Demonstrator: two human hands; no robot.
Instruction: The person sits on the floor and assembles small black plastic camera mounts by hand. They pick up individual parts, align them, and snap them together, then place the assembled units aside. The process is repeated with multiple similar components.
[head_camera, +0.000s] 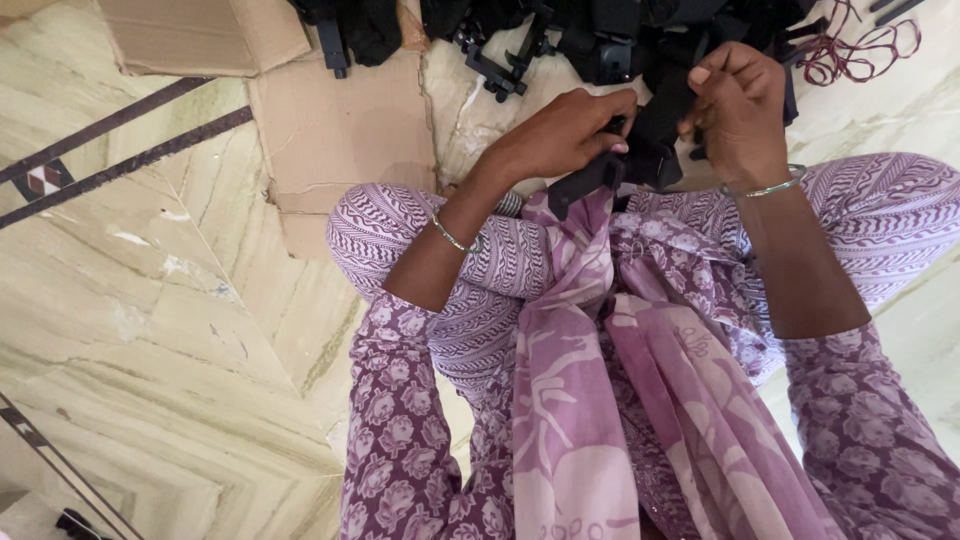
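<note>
Purple scarf (590, 400) in the lap, hands beyond it.
Left hand (560, 135) and right hand (735, 105) both grip a black plastic part (640, 150), seemingly one piece.

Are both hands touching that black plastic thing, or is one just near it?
Touching. The head view shows the left hand wrapped over the black plastic part, and the right hand pinching its upper end, no gap at either.

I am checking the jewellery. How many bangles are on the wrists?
2. One thin bangle is on the left wrist, and one bangle is on the right wrist. The sleeves may hide more higher up.
</note>
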